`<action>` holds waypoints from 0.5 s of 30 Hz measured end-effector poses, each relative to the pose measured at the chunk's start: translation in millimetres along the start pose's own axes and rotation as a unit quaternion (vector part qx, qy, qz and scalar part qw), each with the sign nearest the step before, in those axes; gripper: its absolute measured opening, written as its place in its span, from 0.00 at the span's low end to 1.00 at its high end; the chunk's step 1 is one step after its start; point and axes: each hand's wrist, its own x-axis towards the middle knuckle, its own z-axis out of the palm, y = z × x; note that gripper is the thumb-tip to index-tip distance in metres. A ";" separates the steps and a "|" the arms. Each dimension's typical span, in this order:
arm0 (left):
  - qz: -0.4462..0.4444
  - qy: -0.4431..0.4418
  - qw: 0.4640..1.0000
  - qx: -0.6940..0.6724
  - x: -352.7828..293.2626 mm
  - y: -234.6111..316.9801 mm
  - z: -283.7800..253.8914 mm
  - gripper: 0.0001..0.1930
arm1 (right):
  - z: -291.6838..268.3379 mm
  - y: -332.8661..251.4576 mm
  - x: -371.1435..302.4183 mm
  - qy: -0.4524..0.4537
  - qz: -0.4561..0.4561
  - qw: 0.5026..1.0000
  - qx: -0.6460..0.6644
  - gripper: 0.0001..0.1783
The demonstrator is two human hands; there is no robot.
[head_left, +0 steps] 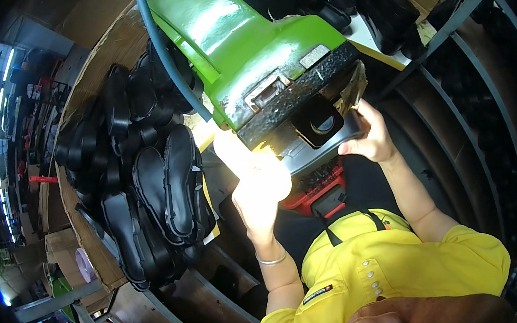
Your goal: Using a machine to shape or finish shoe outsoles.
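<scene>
Nearest the camera: yellow polo shirt [370,263], collar and buttons at the bottom edge, black apron straps crossing it.
Left hand [255,187]: raised under the machine, blown out by a bright lamp glare, so can't tell whether fingers are curled or flat; thin metal bangle [272,261] on the wrist.
Right hand [369,137]: closed on the far end of a black shoe sole [317,149], thumb along its edge, pinching it up against the machine head.
Sole position: sits between the two hands, right under the black textured head [296,97] of the green machine [226,32], above a red fixture [315,190].
Sole axis: long axis runs roughly left to right, tipped up a bit toward the right hand; which end is toe or heel, can't tell.
Nearer hand: right one clearly on it; left one touching or just beside the near end, lost in glare.
Off to the left: heap of black soles [147,186] on a cardboard-lined bench [90,242], most lying lengthwise, away from the camera.
Also: blue hose [166,58] running down along the green body.
Far side: more dark soles [381,10] on a white surface.
</scene>
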 end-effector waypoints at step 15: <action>0.119 0.096 0.982 0.110 15.8 24.1 6.3 0.22 | -17.5 0.4 25.4 0.020 0.072 0.984 0.160 0.28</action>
